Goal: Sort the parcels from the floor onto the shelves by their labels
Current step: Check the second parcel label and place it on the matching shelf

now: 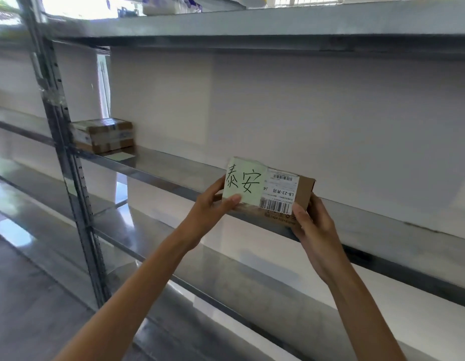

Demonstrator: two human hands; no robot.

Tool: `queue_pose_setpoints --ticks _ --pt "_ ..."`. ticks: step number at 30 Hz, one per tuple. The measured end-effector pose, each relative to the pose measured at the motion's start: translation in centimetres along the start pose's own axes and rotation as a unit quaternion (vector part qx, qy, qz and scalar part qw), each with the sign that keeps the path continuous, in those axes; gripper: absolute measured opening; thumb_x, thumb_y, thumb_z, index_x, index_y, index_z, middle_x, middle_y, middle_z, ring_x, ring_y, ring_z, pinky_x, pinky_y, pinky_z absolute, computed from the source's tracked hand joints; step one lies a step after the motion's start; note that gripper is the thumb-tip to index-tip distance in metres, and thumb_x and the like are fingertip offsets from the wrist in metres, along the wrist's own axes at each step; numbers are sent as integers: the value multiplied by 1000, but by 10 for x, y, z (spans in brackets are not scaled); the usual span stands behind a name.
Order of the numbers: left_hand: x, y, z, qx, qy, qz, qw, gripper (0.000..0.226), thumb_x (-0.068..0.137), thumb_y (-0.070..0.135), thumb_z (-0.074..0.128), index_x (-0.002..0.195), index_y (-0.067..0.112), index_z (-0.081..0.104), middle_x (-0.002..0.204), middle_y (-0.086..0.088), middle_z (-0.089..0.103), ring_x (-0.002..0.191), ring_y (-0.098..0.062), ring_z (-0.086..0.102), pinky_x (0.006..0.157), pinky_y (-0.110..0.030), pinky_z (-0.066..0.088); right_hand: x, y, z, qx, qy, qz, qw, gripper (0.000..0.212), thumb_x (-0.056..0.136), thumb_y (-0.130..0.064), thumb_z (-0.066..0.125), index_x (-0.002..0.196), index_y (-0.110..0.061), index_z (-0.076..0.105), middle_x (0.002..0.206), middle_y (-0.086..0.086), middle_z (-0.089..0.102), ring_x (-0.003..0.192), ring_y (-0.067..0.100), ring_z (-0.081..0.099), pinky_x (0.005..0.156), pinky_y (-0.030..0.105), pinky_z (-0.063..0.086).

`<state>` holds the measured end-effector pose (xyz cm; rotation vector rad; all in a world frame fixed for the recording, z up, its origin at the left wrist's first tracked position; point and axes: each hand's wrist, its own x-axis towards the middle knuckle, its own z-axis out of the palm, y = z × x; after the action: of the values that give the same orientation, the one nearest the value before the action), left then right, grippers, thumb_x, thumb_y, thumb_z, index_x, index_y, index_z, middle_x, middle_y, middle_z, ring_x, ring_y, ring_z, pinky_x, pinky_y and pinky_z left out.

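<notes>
- The parcel [303, 190] I held was matt brown cardboard with paper labels.
- The shelf [158, 166] was smooth, glossy grey metal.

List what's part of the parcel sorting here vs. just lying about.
Job in hand:
- parcel, held by left hand and right hand
- middle shelf
- stacked parcels already on it
- green slip in front of them

Lying about:
- white packs and yellow-lidded container on the top shelf

brown labelled parcel [273, 191], tilted at shelf [158, 165] edge
</notes>
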<state>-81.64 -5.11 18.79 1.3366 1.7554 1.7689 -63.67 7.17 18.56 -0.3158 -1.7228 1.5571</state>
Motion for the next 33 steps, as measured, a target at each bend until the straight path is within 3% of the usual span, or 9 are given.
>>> queue_pose_setpoints --ticks 5,10,14,19,22,25,27,31,33 --pt "-16 -10 -43 20 39 10 999 44 89 34 58 132 33 48 116 16 66 104 -12 59 90 -27 51 6 7 39 43 -10 17 999 63 75 -33 62 134 -21 44 129 -2 61 117 12 59 99 34 48" --pt "-33 -18 -96 31 66 -1 997 43 88 37 56 131 32 49 112 20 65 93 3 60 84 -19 52 10 19 94 62 -9 40 997 45 86 -22 59 129 -18 44 127 2 61 114 14 61 92 29 49" --pt "-53 -26 -140 47 79 -21 996 38 90 36 53 127 34 47 110 21 61 95 0 58 79 -13 51 10 25 144 61 -32 41 997 58 75 -33 62 128 -21 43 125 1 62 112 13 61 92 28 49" --pt "-76 -37 -198 62 88 -39 993 57 85 50 56 135 28 43 125 7 57 109 -15 55 95 -31 49 6 36 204 57 -52 47 996 74 64 -47 71 129 -21 46 125 1 62 113 16 62 97 35 49" --pt "-90 -43 -229 77 89 -37 992 62 81 54 55 136 27 42 124 9 58 111 -16 55 96 -31 49 3 43 236 61 -56 48 995 61 75 -35 64 131 -19 45 126 1 62 114 17 61 97 34 49" --pt "-103 -48 -252 75 85 -47 992 58 85 50 53 136 26 40 124 8 57 112 -16 54 91 -27 50 -3 53 260 50 -59 53 996 51 85 -28 59 133 -23 44 125 -3 62 112 13 62 90 25 52" --pt "-112 -50 -263 67 85 -55 993 57 86 45 53 137 26 38 126 6 55 111 -16 53 85 -22 52 -8 58 273 36 -56 56 996 52 82 -33 59 132 -25 43 125 -4 61 110 12 62 82 20 53" --pt "-122 -57 -282 56 90 -65 992 59 80 49 55 133 29 39 125 7 57 114 -15 53 87 -25 52 -9 65 294 39 -59 68 995 45 84 -29 59 127 -25 45 124 -2 61 106 12 63 73 18 55" --pt "-123 -60 -290 46 100 -73 991 50 86 41 57 131 29 40 122 8 57 111 -12 54 78 -18 53 -5 68 302 31 -67 67 995 53 78 -35 61 127 -24 45 123 -1 62 105 12 64 70 17 55"
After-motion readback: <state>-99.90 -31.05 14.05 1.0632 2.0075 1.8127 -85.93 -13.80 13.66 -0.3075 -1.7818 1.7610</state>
